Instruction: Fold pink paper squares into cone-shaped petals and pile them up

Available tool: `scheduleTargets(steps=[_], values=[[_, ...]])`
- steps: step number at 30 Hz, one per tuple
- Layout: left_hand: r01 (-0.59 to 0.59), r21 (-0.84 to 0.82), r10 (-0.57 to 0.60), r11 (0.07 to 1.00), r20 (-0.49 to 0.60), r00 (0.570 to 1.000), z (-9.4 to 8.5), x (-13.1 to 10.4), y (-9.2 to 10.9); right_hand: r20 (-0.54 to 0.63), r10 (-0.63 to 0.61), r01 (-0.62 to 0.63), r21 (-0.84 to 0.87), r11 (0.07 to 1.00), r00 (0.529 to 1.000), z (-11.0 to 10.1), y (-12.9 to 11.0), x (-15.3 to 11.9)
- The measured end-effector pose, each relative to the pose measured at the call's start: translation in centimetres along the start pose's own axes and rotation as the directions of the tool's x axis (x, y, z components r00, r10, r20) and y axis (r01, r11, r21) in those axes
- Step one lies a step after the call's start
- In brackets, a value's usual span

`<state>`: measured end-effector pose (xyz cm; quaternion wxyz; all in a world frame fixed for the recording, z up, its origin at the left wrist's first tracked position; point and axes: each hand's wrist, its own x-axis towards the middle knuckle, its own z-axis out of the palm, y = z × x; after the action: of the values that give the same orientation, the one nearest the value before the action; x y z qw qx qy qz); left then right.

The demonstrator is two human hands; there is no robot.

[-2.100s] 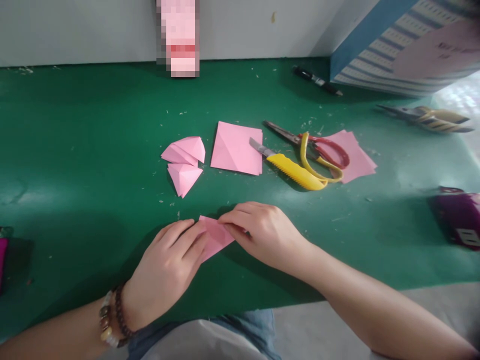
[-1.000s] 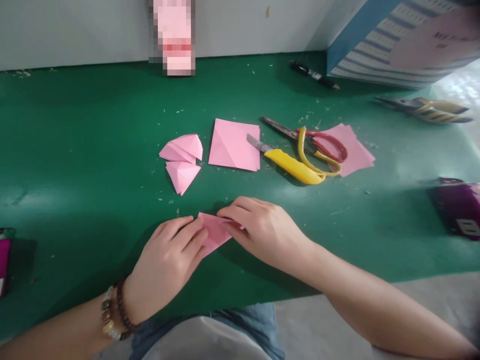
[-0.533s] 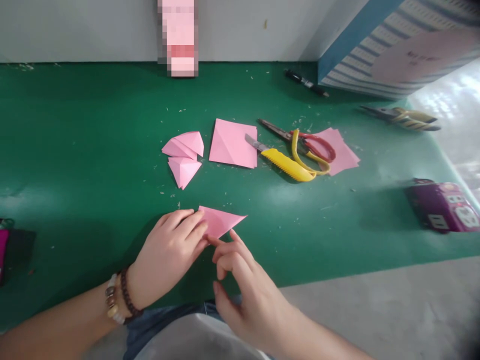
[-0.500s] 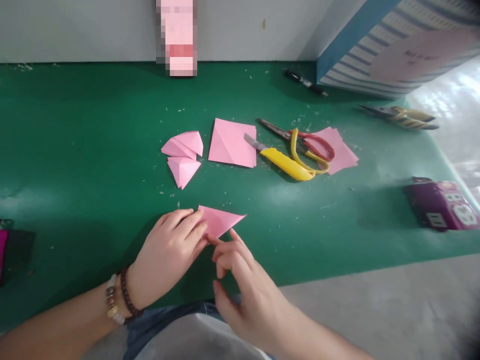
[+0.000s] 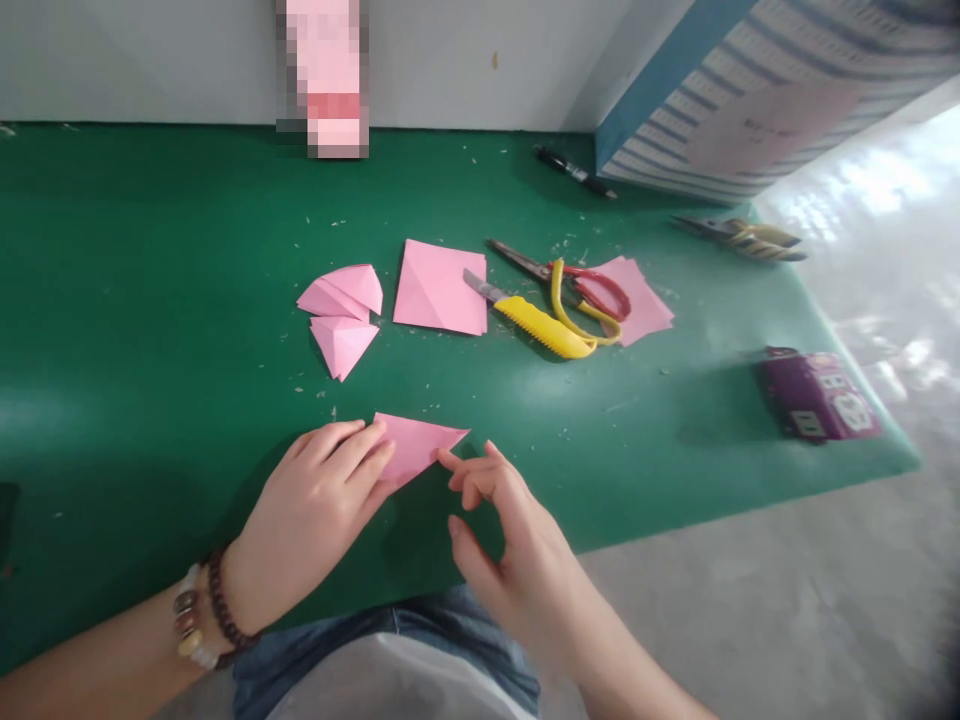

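A pink paper folded into a triangle (image 5: 417,446) lies on the green table (image 5: 187,230) in front of me. My left hand (image 5: 319,500) rests flat over its left part, fingers stretched out, hiding that end. At the lower right edge of the paper, a fingertip of my right hand (image 5: 506,525) touches near the pointed corner; its thumb stands apart from the fingers. Beyond the left hand are folded pink paper pieces (image 5: 343,345). To their right lies a stack of pink paper squares (image 5: 435,290).
Scissors with red and yellow handles (image 5: 592,300) lie by a yellow-handled knife (image 5: 544,325), partly over more pink paper (image 5: 641,300). Farther off are a black pen (image 5: 576,172), pliers (image 5: 739,236), a purple box (image 5: 821,395) and a striped box (image 5: 697,110). Paper scraps dot the table.
My right fingertip has slid rightward along the paper's lower edge toward its pointed corner. My left hand stays on the paper. The whole view has shifted, so things appear farther left.
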<state>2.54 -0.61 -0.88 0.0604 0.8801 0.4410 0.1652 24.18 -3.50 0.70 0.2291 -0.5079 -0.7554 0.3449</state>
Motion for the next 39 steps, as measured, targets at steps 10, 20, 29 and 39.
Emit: scheduleTargets(steps=[10,20,29,39], values=[[-0.011,-0.004,0.011,1.000,-0.011,1.000,0.1,-0.1,-0.1,-0.191,0.073,-0.082,-0.043,0.996,0.979,-1.4,2.3,0.6],[0.009,-0.081,-0.001,0.997,0.104,0.995,-0.5,0.2,-0.9,-0.212,-0.181,0.040,-0.537,0.843,0.960,0.4,2.6,3.6],[-0.036,-0.123,0.061,0.992,0.205,0.977,-1.4,0.4,-2.2,-0.053,-0.214,0.152,-0.540,0.828,0.975,2.8,1.0,3.4],[-0.068,-0.119,0.091,0.991,0.196,0.976,-1.7,0.6,-2.5,0.008,-0.306,0.275,-0.463,0.843,0.952,5.0,-0.4,3.4]])
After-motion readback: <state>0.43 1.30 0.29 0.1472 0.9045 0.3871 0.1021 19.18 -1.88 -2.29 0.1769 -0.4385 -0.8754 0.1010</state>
